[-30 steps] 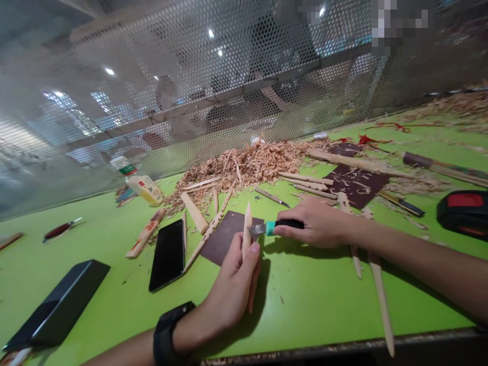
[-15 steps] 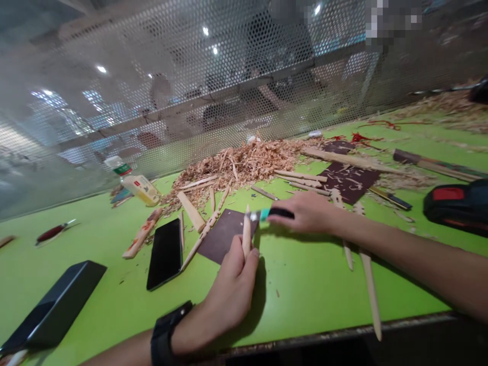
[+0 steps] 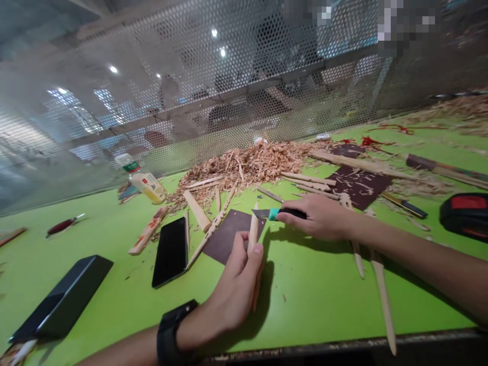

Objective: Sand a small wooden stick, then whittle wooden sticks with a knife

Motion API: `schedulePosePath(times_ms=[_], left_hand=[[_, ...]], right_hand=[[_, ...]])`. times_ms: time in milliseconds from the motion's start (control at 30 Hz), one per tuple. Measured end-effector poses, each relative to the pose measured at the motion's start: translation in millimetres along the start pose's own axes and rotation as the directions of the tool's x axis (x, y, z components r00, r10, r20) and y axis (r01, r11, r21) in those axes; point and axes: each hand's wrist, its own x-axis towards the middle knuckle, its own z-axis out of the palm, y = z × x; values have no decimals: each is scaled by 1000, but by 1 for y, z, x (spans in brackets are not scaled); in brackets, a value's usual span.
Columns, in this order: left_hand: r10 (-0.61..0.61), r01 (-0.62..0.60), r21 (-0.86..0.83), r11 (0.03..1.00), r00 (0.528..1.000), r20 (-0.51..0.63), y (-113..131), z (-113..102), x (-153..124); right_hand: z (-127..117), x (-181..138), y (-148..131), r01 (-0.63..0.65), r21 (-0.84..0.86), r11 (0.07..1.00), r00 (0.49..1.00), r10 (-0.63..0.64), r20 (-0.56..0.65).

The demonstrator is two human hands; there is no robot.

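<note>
My left hand (image 3: 238,284), with a black watch on its wrist, is closed around a pale wooden stick (image 3: 253,231) held nearly upright, its pointed tip upward. In my right hand (image 3: 324,216) is a carving knife (image 3: 292,212) with a black handle and a green band near the blade. The blade lies against the stick just below its tip. Beneath them a dark sheet of sandpaper (image 3: 229,234) rests on the green table (image 3: 305,295). Left of it lies a notched wooden stick (image 3: 208,236).
A heap of wood shavings (image 3: 247,162) lies along the perforated metal screen (image 3: 183,112). On the left are a phone (image 3: 171,251), a bottle (image 3: 143,180), a red-handled tool (image 3: 61,226) and a dark box (image 3: 63,300). A tape measure (image 3: 465,216) sits at right, with carved sticks under my right forearm.
The view has shifted, so everything sits slightly further right. Both hands keep their grip, and the knife blade remains at the stick's upper end.
</note>
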Motion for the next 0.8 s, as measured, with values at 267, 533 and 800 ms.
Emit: schedulePosePath(times_ms=[267,533,800], left_hand=[[-14,24,236,971,999,-42,10,4,4],[-54,54,124,991,999,-2,10,1,7],[-92,93,24,995,995,-26,9,2,4]], right_hand=[[3,-5,-9,83,79,993,991,-90,97],[10,-5,-10,176,43,983,979,-179,97],[10,5,13,21,-108,994,999,-17,36]])
